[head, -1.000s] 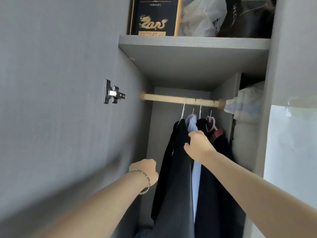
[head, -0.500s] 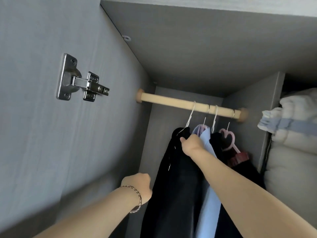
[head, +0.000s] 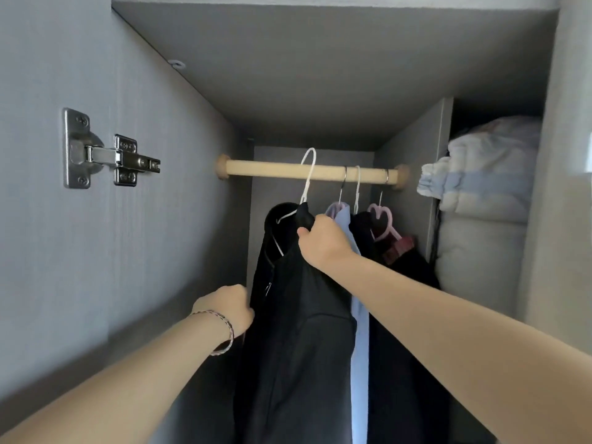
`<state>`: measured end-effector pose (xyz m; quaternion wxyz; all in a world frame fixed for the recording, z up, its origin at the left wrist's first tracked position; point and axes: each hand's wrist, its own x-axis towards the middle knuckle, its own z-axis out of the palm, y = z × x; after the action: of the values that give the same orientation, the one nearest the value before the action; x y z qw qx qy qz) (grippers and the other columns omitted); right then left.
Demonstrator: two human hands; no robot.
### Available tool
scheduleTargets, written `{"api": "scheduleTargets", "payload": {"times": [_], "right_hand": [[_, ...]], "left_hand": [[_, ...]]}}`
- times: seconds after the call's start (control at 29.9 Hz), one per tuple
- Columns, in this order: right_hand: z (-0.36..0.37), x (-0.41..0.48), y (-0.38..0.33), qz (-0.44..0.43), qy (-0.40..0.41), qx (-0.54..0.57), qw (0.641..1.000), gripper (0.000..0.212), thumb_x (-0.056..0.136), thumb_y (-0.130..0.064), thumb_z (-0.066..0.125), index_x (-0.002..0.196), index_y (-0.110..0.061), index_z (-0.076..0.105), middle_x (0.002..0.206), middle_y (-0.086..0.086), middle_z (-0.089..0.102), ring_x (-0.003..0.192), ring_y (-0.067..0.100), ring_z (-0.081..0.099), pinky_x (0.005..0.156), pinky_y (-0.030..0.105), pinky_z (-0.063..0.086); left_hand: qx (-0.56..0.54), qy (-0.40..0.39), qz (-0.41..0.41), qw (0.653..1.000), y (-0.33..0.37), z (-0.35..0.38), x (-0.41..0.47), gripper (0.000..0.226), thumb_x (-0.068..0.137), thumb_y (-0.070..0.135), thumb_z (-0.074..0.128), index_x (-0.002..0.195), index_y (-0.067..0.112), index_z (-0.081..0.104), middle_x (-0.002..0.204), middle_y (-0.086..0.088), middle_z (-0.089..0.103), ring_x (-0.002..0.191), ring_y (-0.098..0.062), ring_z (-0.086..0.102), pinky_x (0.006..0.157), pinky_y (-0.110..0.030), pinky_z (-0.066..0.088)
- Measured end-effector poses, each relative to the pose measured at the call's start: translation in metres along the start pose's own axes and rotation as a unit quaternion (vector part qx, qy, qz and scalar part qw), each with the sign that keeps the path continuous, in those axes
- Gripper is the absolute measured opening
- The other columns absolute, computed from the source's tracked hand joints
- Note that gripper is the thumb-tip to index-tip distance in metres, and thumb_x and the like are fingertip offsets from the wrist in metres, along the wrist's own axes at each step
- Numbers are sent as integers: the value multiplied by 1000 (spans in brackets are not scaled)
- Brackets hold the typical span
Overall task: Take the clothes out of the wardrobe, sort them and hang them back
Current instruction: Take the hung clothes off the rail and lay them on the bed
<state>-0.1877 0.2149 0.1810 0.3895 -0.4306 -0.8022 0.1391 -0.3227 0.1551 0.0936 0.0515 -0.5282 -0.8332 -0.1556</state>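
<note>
Clearly right grip (head: 323,241) clenches black garment (head: 298,331) at white hanger (head: 308,174); left grip (head: 229,307): hold hidden, cannot tell.

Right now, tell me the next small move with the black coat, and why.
Probably draw the white hanger toward you, off the rod. The right hand grips the black coat at its shoulder, and the hook stands raised above the rod.
</note>
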Motion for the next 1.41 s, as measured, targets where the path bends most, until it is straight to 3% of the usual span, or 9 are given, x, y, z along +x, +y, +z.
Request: {"api": "scheduleTargets", "payload": {"times": [0.1,0.2,0.37,0.5,0.64,0.74,0.87,1.11,1.41], "right_hand": [[-2,-53,9,25,-1,-6,1000,15,97,-20,39,100,-8,47,69,-3,37,63,14,40,73,30,36],[-5,-117,19,52,-25,-29,998,17,99,-26,38,93,-10,42,67,-3,40,56,10,38,58,27,37],[-30,-237,37,109,-40,-122,986,20,99,-32,37,92,-14,43,77,-2,49,75,22,51,64,31,39],[-77,-331,56,181,-39,-194,963,19,99,-32,36,88,-17,39,77,-1,49,75,26,48,61,30,36],[-135,-429,67,282,10,-201,938,16,95,-32,41,86,-18,43,79,1,52,78,28,51,55,28,34],[-176,-504,65,345,48,-198,916,14,93,-28,42,86,-18,47,79,2,55,75,27,55,54,27,35],[-225,-599,52,409,97,-199,885,11,90,-23,42,86,-16,50,70,0,53,61,20,50,50,25,36],[-281,-757,31,485,210,-216,821,12,86,-23,48,76,-17,48,64,-6,50,56,16,45,49,25,31],[-282,-882,-30,558,340,-240,718,16,86,-15,47,70,-13,44,56,-3,41,52,15,37,50,27,27]], "left_hand": [[-5,-8,27,1000,-2,-1,-27,26,95,21,41,112,13,58,109,-5,62,95,-22,60,79,-29,51],[-12,-32,61,998,1,7,-59,25,96,20,39,110,12,58,100,-3,60,87,-19,57,69,-26,47],[-18,-98,115,988,24,43,-116,23,92,17,39,101,11,59,99,-5,62,92,-22,60,81,-30,52],[-3,-158,188,969,61,75,-172,21,92,14,38,86,12,58,87,-3,59,90,-22,61,77,-28,50],[13,-183,270,945,113,100,-245,26,91,11,39,102,5,62,107,-13,64,96,-27,61,85,-32,49],[7,-189,343,920,159,111,-315,25,92,17,42,102,8,63,111,-12,64,102,-28,60,85,-31,47],[-13,-220,418,881,211,121,-415,21,91,16,36,78,18,52,91,-2,60,84,-25,55,78,-28,45],[-48,-262,541,797,268,129,-584,27,90,16,33,66,20,44,78,0,58,78,-25,56,71,-28,43],[-36,-269,676,685,298,141,-720,23,91,18,38,99,17,59,105,-3,62,96,-23,60,79,-29,46]]}}
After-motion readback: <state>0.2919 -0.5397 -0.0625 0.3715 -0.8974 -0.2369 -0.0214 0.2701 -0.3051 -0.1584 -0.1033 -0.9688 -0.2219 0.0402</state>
